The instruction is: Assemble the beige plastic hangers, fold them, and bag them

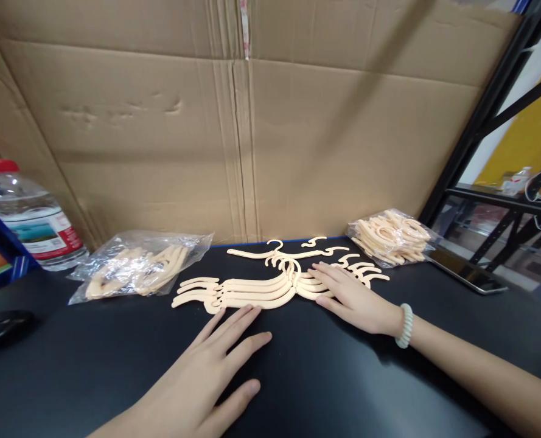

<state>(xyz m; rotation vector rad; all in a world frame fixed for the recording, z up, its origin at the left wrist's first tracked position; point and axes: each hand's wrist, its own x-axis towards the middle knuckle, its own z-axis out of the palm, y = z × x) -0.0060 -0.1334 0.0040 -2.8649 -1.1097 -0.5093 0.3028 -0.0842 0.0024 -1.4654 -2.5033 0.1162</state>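
- Left hand (215, 365): open, fingers spread over the worktop (316, 383), fingertips at the hangers' near edge; contact cannot be confirmed.
- Right hand (355, 301): open, fingers extended flat over the hangers' right half.
- Cream hangers (252, 293): overlapped in a row on the worktop, between the bags.
- Left bag (196, 244): clear plastic, containing cream hangers.
- Bottle (35, 228): red cap, clear liquid inside, beyond the left bag.
- Right bag (426, 236): clear plastic, packed with cream pieces.
- Cardboard (325, 146): upright behind the worktop.

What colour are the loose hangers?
The loose hangers are pale cream, seen best in the head view.
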